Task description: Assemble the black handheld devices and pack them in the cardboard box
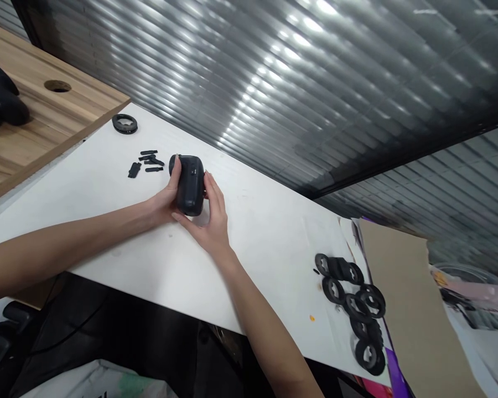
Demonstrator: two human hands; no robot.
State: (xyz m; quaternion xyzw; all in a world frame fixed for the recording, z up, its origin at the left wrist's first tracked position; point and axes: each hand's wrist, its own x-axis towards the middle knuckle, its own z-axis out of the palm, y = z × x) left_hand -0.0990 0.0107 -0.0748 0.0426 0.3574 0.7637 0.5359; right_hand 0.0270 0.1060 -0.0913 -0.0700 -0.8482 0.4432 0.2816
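Right forearm [265,326] nearest; I find left hand [168,198] and right hand [216,221] clamped on a black case [191,187] from either side, over the bench [269,243]. Step, in my judgement: steadying it; the next move calls for even two-sided support.

smooth plastic-looking object [192,190], glossy shutter [249,83]

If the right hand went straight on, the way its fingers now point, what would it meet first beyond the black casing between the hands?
Past the black casing, the right hand would probably meet the corrugated metal panel behind the white tabletop; depth is hard to judge.
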